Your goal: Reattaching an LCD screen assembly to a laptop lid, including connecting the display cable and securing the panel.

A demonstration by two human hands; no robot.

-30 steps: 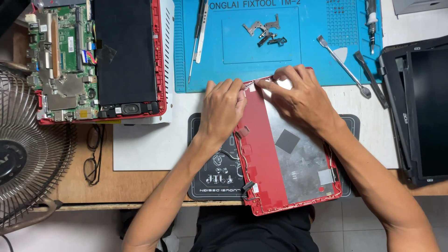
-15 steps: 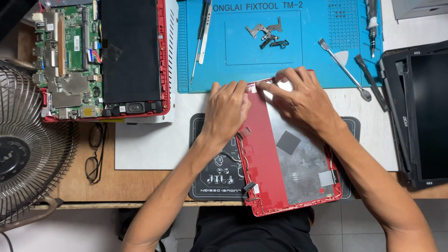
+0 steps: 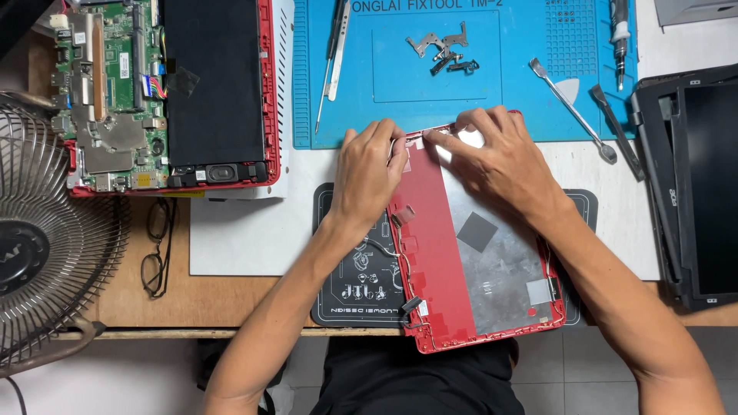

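Note:
A red laptop lid shell lies inside-up on a black mat at the table's front edge, its inner face lined with silver foil. My left hand rests on the shell's far left corner, fingers curled over the edge. My right hand presses on the far edge beside it, fingertips pinching something small and pale near the corner. What lies under the fingers is hidden.
An opened red laptop base with a bare circuit board sits far left. On the blue mat lie metal hinges, tweezers and pry tools. A black screen bezel is at right, a fan and glasses at left.
Both hands stay at the shell's far corner; the fingers have shifted only slightly. The view has drifted a little.

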